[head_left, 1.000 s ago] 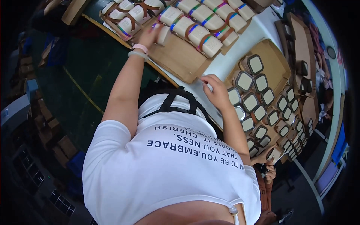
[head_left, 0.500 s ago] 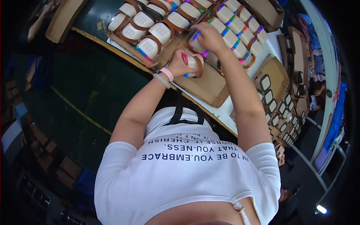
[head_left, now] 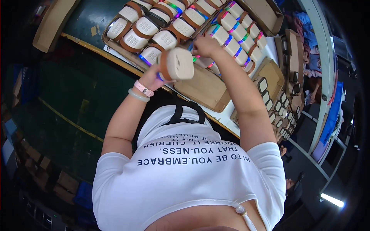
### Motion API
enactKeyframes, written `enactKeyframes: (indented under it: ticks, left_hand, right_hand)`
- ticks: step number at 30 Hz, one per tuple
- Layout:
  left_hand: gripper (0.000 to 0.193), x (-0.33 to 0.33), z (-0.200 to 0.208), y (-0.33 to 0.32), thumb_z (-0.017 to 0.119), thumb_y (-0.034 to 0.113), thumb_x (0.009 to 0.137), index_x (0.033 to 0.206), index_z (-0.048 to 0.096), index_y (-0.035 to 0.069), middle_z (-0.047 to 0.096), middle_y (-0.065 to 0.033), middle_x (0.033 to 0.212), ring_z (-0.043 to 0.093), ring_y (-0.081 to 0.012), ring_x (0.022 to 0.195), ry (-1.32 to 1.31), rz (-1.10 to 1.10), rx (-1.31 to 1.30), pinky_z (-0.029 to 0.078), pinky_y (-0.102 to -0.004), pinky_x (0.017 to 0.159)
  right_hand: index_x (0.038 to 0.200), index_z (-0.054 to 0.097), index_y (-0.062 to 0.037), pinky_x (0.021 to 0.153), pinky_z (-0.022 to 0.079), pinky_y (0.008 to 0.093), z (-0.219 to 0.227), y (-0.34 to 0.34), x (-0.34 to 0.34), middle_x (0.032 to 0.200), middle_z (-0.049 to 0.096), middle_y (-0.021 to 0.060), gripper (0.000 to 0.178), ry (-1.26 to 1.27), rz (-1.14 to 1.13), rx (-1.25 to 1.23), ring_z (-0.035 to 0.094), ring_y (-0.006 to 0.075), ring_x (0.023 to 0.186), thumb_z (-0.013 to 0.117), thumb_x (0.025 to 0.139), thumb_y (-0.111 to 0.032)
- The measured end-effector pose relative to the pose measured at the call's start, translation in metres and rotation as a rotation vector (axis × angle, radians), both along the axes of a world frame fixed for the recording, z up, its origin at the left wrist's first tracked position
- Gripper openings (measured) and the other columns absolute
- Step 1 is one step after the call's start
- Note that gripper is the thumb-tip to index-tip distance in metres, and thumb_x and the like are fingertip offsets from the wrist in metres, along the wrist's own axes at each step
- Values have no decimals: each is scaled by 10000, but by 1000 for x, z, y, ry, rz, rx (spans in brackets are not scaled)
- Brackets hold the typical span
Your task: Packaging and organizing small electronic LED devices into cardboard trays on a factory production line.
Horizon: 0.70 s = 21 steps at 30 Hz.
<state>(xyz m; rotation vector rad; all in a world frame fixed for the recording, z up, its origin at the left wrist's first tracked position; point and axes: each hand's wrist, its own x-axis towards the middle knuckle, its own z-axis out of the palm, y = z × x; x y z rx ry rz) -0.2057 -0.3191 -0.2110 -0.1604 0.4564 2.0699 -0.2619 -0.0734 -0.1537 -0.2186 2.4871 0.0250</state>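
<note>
Holding one cream strapped unit (head_left: 184, 66) above the table (head_left: 227, 114), my left grip (head_left: 152, 76) clamped round its side, probably to leave the end face clear. My right grip (head_left: 205, 47) is at the lit units (head_left: 231, 46) in the cardboard tray (head_left: 208, 90); contact hidden, I can't tell if it's closed. Rows packed tight, likely saving space. One unit held, one pink watch (head_left: 144, 88), one bangle (head_left: 138, 95); rows partly hidden, no total.

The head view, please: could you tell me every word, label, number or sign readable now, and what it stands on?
White shirt: several lines of dark capitals, upside down here, partly legible; I won't copy the wording.
Strapped cream devices: grids of small marks, too small to read.
Held device, in the left hand: a few dark marks, no readable text.
</note>
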Motion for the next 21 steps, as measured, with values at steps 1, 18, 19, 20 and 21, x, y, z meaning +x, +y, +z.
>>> enactKeyframes:
  ticks: [1,18,19,20,21]
  left_hand:
    - [509,-5,13,3,437,222,913,1392,333,84,446,-145,1355,474,-326,1217,0,-9,3,439,-498,960]
    - [696,-32,130,39,604,87,864,1366,137,208,436,-81,1265,486,-277,1161,316,293,-240,479,-500,867]
    - [696,-32,133,41,604,87,864,1366,137,208,436,-81,1265,486,-277,1161,321,296,-239,479,-500,867]
    - [656,-31,139,43,592,110,879,1370,167,197,439,-84,1275,483,-274,1171,258,275,-207,476,-503,882]
    - [618,-31,143,46,581,134,893,1374,198,187,441,-88,1286,479,-271,1181,195,253,-171,472,-507,897]
  right_hand:
    - [918,689,-129,805,481,428,8,1,2,903,656,97,266,0,-9,3,576,327,991,646,785,-356]
    - [887,585,-22,743,468,446,30,131,100,899,604,170,156,1045,-516,21,586,364,838,568,860,-174]
    - [892,584,-17,745,470,442,17,132,109,919,601,165,148,962,-380,-6,585,362,831,570,845,-157]
    - [891,583,-18,750,468,439,3,127,119,914,596,169,139,937,-322,-79,582,351,850,566,837,-144]
    - [891,583,-18,755,466,435,-11,119,131,910,592,173,131,910,-263,-147,580,341,869,562,829,-131]
